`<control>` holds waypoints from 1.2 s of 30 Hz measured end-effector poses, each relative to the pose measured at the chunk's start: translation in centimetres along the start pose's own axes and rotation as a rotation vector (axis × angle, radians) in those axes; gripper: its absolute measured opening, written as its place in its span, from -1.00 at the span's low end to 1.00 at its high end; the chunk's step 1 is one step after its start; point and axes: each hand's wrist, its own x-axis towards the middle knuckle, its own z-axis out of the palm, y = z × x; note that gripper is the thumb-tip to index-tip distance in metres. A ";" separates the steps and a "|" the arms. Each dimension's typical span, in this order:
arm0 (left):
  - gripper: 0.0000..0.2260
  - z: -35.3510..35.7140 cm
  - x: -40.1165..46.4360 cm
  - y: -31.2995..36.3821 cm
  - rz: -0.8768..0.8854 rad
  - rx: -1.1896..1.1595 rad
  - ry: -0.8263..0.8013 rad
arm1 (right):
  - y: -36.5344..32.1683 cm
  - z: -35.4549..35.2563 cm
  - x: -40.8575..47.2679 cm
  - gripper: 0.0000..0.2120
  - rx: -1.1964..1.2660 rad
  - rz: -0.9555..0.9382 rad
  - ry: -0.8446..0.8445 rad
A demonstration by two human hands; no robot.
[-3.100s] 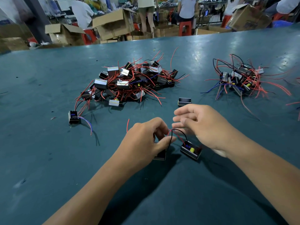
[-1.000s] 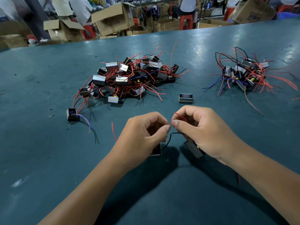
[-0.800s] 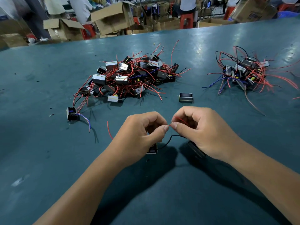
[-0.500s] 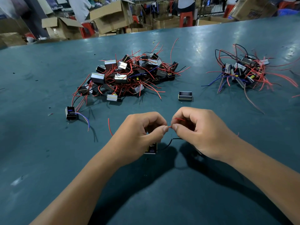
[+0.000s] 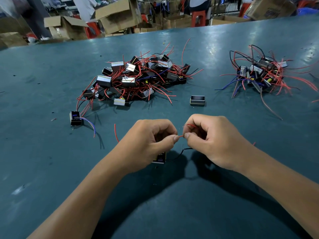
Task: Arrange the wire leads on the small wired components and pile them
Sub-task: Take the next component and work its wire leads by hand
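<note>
Component (image 5: 160,157) is now tucking under our left hand (image 5: 148,140), mostly hidden, w/ both hands' (right hand (image 5: 214,138)) curled fingertips pinching red lead (image 5: 180,136).

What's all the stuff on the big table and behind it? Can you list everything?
big pile of wired components: many, black and silver with red leads, table centre
small pile: several, same colours, far right
lone component: one, black, blue leads, left
lone casing: one, black, between piles
held component: one, black, under left hand
red lead: one, pinched between hands
table: one, teal
cardboard boxes: several, brown, behind
left hand: one
right hand: one
</note>
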 end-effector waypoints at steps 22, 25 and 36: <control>-0.86 -0.2 0.3 -0.5 -0.091 -0.190 -0.010 | 0.7 -1.0 0.1 -0.91 0.122 -0.085 -0.044; -0.86 0.1 0.4 -0.4 -0.068 -0.183 -0.018 | 0.5 -0.8 0.0 -0.96 0.086 -0.120 -0.038; -0.83 0.0 0.2 -0.4 -0.081 -0.337 -0.008 | 0.2 -1.2 -0.2 -0.91 -0.031 -0.237 -0.056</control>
